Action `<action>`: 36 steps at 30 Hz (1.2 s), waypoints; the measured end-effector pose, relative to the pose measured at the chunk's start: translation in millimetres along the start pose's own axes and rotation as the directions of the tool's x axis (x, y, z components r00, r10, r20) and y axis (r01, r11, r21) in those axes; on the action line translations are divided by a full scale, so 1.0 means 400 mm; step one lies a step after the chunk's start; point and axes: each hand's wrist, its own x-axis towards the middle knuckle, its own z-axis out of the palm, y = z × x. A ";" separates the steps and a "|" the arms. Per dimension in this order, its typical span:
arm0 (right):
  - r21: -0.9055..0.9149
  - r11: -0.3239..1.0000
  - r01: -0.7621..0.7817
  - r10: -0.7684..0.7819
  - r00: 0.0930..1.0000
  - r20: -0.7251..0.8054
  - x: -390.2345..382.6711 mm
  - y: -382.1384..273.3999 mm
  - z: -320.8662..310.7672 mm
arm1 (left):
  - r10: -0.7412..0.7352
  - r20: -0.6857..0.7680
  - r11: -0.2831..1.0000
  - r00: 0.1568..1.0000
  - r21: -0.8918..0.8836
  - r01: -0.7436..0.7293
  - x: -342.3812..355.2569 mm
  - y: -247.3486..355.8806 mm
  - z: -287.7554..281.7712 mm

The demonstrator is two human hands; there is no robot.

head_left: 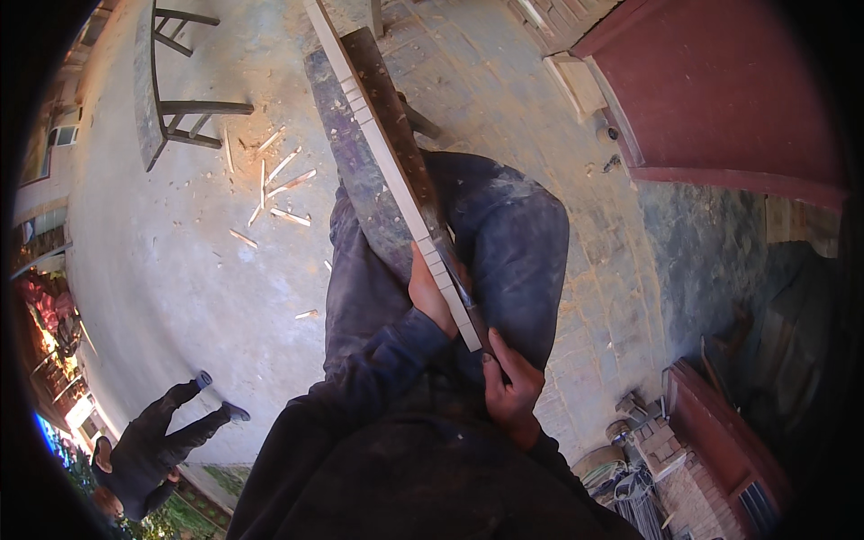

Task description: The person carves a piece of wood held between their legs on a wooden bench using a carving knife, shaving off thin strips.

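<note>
A long pale wooden strip [393, 168] lies lengthwise along a narrow, dark, worn bench [372, 202] between my legs. Dark lines or cuts cross the strip in two groups, one near its close end and one farther up. My left hand [430, 290] is closed around the strip near its close end. Just beyond that end, my right hand [515, 385] grips a dark tool handle [483, 335]. A shiny, blade-like part shows along the strip's right side; the tool's exact kind is unclear.
Thin wood offcuts [282, 171] and shavings litter the floor at left. Another dark bench [155, 85] stands at the far left. At lower left is another person [148, 450]. A dark red panel [720, 85] fills the upper right; stacked bricks [661, 450] and coiled wire are at lower right.
</note>
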 end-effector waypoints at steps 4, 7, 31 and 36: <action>-0.080 0.997 0.010 -0.007 0.999 0.041 -0.033 0.009 -0.021 | -0.008 0.036 1.000 0.999 0.029 0.007 0.000 -0.002 -0.006; -0.082 0.996 0.023 -0.020 0.999 0.038 -0.034 0.009 -0.017 | -0.019 0.047 0.999 0.999 0.043 0.017 -0.002 0.003 -0.008; -0.111 0.994 0.013 -0.006 0.998 0.059 -0.026 -0.003 -0.017 | -0.029 0.025 0.999 0.999 0.032 0.028 -0.007 0.006 0.002; -0.112 0.994 0.016 -0.009 0.998 0.059 -0.020 -0.006 -0.009 | -0.015 0.054 0.998 0.998 0.058 0.012 -0.006 0.005 -0.007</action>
